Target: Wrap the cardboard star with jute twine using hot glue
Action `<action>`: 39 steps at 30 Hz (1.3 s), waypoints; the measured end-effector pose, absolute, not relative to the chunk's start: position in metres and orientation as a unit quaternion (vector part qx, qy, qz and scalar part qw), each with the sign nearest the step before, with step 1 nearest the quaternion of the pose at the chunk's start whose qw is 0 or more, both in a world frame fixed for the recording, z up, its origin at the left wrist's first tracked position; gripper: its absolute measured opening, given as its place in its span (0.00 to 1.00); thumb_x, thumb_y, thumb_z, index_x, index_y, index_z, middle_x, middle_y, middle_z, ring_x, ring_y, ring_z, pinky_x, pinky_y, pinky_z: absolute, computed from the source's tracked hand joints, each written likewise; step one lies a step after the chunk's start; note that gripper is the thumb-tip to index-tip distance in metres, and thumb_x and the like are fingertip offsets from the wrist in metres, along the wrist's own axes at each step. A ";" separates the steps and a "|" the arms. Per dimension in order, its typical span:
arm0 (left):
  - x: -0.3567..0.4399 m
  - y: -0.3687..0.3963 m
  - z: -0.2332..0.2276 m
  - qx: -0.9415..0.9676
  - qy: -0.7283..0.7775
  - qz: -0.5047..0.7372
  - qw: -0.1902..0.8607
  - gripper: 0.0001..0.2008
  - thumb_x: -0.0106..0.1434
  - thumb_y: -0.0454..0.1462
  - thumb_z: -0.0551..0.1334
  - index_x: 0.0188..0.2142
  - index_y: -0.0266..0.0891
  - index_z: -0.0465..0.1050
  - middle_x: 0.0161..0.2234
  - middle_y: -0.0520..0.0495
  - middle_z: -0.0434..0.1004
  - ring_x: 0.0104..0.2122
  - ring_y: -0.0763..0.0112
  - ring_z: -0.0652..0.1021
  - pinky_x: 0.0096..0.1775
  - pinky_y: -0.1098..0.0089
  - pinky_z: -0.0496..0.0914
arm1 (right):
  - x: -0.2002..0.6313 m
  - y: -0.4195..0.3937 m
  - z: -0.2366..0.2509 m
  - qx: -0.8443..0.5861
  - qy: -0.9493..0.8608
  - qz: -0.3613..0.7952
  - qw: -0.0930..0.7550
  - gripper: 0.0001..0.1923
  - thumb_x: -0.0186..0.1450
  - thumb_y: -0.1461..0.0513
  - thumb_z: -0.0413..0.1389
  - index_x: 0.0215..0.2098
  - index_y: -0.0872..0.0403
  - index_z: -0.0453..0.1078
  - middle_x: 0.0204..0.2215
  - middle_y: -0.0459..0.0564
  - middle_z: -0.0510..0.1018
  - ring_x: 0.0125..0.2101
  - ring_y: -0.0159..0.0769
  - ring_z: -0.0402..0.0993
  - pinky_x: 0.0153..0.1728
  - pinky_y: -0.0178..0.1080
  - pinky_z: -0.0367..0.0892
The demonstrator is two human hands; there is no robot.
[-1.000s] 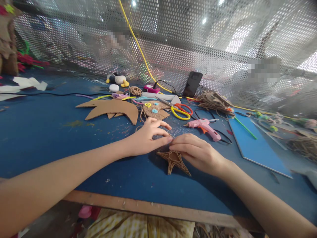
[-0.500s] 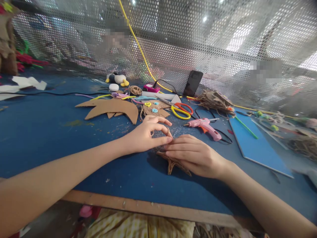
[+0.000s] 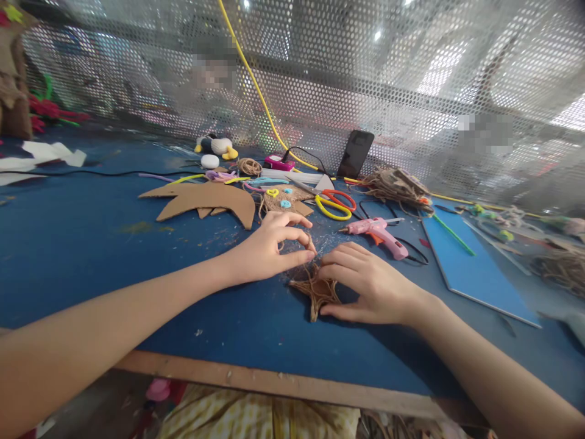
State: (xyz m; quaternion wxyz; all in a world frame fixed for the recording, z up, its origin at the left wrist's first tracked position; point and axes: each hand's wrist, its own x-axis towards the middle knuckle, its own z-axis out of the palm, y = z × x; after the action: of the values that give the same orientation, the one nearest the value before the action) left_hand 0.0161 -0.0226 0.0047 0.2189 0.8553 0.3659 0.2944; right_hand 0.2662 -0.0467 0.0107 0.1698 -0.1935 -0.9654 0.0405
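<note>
A small brown star shape point(image 3: 315, 294), with twine running along its edges, lies on the blue table in front of me. My right hand point(image 3: 372, 285) grips the star's right side, thumb at the near edge and fingers over the far part. Just up and left of the star, my left hand point(image 3: 274, 249) is closed in a pinch on a strand of twine point(image 3: 314, 267) that runs down to the star. Part of the star is hidden under my right fingers.
Beyond my hands lie a pink glue gun point(image 3: 377, 235), scissors point(image 3: 336, 204), cardboard cutouts point(image 3: 205, 200) and a twine coil point(image 3: 249, 166). A phone point(image 3: 356, 153) leans on the perforated metal screen. At right is a blue board point(image 3: 475, 268); a black cable point(image 3: 114, 173) crosses the left side.
My right hand has shifted from lying flat over the star to gripping its right side, its thumb now in view. More of the star shows. My left hand has barely moved.
</note>
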 end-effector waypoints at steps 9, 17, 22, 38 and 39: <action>0.015 -0.017 -0.002 0.857 0.387 0.310 0.145 0.15 0.69 0.48 0.60 0.35 0.42 0.80 0.54 0.45 0.74 0.57 0.53 0.66 0.63 0.46 0.60 | 0.266 -0.044 0.001 -0.243 -0.947 0.025 0.207 0.08 0.73 0.60 0.55 0.48 0.54 0.68 0.43 0.55 0.78 0.44 0.41 0.76 0.46 0.46 0.73; 0.015 -0.017 -0.002 0.862 0.391 0.290 0.139 0.14 0.68 0.48 0.62 0.35 0.43 0.81 0.53 0.46 0.75 0.57 0.52 0.66 0.61 0.45 0.61 | 0.269 -0.040 -0.004 -0.250 -0.938 0.030 0.237 0.09 0.72 0.59 0.56 0.46 0.55 0.74 0.43 0.55 0.77 0.41 0.38 0.78 0.44 0.43 0.77; 0.016 -0.018 -0.002 0.867 0.388 0.276 0.148 0.10 0.67 0.45 0.64 0.37 0.46 0.83 0.54 0.46 0.74 0.58 0.49 0.65 0.61 0.44 0.60 | 0.269 -0.039 -0.005 -0.242 -0.941 0.020 0.236 0.09 0.72 0.60 0.56 0.43 0.56 0.75 0.42 0.56 0.78 0.41 0.38 0.79 0.43 0.43 0.77; 0.017 -0.018 -0.006 0.876 0.369 0.286 0.123 0.07 0.66 0.42 0.66 0.36 0.45 0.82 0.54 0.45 0.73 0.58 0.50 0.64 0.61 0.45 0.60 | 0.269 -0.039 -0.001 -0.235 -0.948 0.072 0.203 0.10 0.74 0.61 0.53 0.44 0.54 0.76 0.44 0.56 0.77 0.43 0.39 0.78 0.44 0.43 0.76; 0.017 -0.018 -0.006 0.876 0.368 0.288 0.119 0.07 0.66 0.42 0.66 0.36 0.45 0.82 0.53 0.45 0.73 0.57 0.50 0.64 0.61 0.46 0.60 | 0.269 -0.039 -0.001 -0.238 -0.947 0.077 0.201 0.10 0.74 0.60 0.53 0.45 0.54 0.76 0.44 0.56 0.77 0.44 0.39 0.78 0.45 0.43 0.76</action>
State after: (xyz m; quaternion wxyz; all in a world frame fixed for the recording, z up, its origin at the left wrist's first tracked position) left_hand 0.0173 -0.0183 -0.0057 0.1189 0.8761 0.3682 0.2876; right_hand 0.2693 -0.0389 -0.0008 0.2014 -0.2378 -0.9470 0.0771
